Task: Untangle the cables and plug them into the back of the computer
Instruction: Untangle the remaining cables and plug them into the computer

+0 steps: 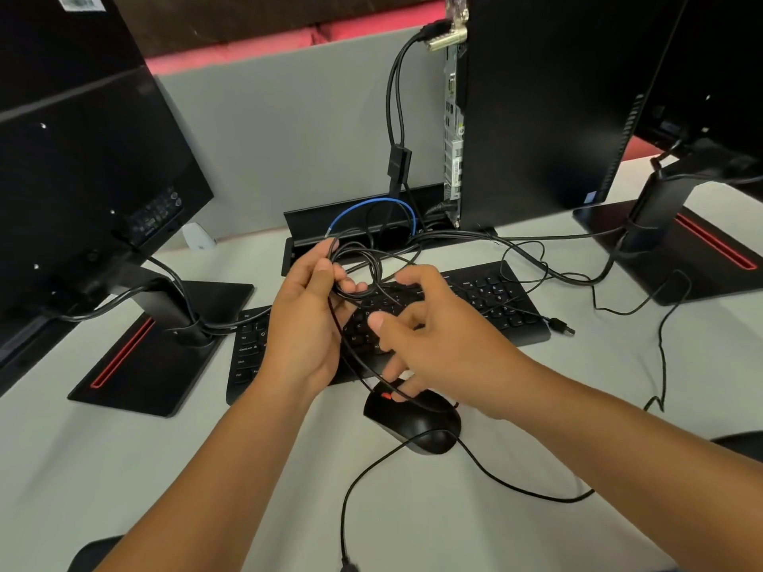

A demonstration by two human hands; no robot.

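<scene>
A knot of thin black cables (363, 258) hangs over the black keyboard (495, 299). My left hand (305, 319) grips several loops of that knot. My right hand (433, 328) is beside it with fingers spread, and one strand runs under its fingers toward the black mouse (417, 419). A loose USB plug (563, 326) lies at the keyboard's right end. The small black computer (536, 109) stands upright behind, its port panel (453, 117) facing left, with two cables plugged in at the top.
A monitor on a stand (136, 344) is at the left and another stand (677, 241) at the right. A cable tray (313, 225) with a blue cable (371, 206) sits behind the keyboard. Thin cables trail across the white desk (206, 468).
</scene>
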